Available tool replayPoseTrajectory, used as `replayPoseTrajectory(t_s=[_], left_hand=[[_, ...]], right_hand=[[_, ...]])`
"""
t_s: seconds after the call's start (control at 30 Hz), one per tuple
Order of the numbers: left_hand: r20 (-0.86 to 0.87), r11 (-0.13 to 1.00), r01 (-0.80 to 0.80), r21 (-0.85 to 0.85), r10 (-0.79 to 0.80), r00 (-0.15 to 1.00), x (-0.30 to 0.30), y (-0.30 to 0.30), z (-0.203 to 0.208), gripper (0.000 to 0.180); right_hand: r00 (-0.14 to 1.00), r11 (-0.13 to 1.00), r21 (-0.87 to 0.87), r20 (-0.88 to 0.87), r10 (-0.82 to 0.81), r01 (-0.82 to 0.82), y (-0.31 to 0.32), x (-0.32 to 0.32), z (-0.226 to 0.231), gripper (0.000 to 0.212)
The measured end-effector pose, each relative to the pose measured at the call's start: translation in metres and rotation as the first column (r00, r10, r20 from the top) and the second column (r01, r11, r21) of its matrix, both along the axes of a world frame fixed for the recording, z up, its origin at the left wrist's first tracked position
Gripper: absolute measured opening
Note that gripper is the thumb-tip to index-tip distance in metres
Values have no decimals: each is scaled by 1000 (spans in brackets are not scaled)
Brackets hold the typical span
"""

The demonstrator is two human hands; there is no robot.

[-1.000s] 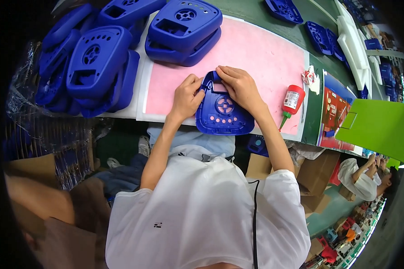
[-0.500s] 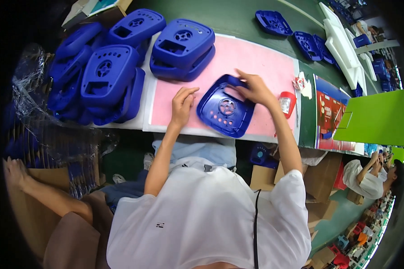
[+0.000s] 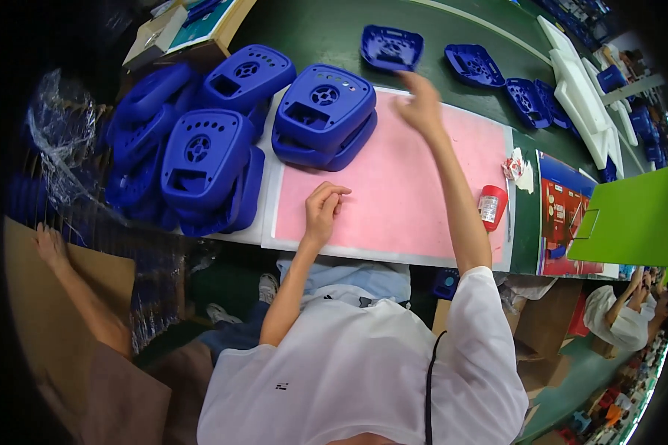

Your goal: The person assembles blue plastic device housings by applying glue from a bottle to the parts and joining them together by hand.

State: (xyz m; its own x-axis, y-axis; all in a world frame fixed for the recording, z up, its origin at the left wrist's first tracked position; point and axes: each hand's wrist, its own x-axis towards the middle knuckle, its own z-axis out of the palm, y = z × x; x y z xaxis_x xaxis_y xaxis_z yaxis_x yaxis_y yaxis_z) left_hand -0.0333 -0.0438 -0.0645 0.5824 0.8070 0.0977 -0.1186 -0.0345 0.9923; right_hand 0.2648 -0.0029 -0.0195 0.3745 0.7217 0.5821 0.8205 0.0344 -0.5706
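Above the pink mat (image 3: 416,170) hovers my left hand (image 3: 323,213), its fingers loosely bent and apart, holding nothing. My right hand (image 3: 421,107) reaches past the mat's far edge, blurred, with its fingers apart. Just beyond its fingertips a blue plastic housing (image 3: 392,49) lies hollow side up on the green surface; whether they still touch it I cannot make out. Two stacked blue housings (image 3: 324,104) sit at the mat's far left corner, vented face up. Left of them is a pile of several more blue housings (image 3: 208,152).
More blue housings (image 3: 473,65) lie along the green surface (image 3: 319,30) at the far right, beside white foam pieces (image 3: 579,89). A red container (image 3: 491,206) stands on the mat's right side. Another person's hand (image 3: 50,248) is by cardboard (image 3: 74,297) at left.
My right hand has carried the blue housing from the mat to the green surface beyond it and appears to have let it go. My left hand stays over the mat. The view has shifted.
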Motion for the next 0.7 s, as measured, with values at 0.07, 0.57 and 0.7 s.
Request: replayPoseTrajectory(t_s=[0.07, 0.57, 0.7], left_hand=[[8, 999, 31, -8, -31, 999, -2, -2, -5, 25], [98, 991, -32, -126, 45, 994, -4, 8, -21, 25], [331, 976, 30, -214, 43, 943, -4, 2, -15, 35]], right_hand=[[854, 864, -218, 172, 492, -454, 4, -52, 37, 69], [959, 979, 142, 263, 106, -147, -93, -33, 104, 43], [965, 922, -303, -32, -261, 240, -178, -46, 98, 22]])
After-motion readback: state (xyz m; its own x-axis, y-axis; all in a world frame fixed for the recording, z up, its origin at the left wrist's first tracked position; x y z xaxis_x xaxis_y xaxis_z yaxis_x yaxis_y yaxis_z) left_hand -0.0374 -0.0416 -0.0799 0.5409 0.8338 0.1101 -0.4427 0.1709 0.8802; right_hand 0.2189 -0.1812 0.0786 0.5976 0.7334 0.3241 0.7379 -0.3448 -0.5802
